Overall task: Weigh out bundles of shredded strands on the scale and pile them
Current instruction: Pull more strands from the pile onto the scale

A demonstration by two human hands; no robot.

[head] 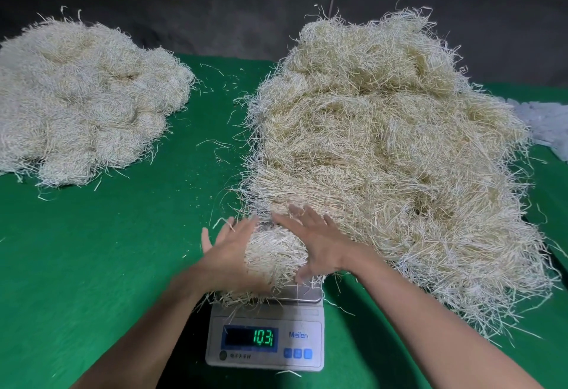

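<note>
Two palms flank the bundle on the scale, near centre of the green table, just beside the loose heap on the right; I'd tuck stray strands onto the pan, clear of that heap, then let go before trusting the display. Left hand and right hand face inward, fingers straight and splayed, pressing the bundle's sides, not curled round it; the weighed pile lies far left.

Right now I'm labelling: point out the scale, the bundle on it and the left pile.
scale point(265, 337): head view, display panel.
bundle point(273, 253): head view, its top.
left pile point(83, 97): head view, middle.
</note>
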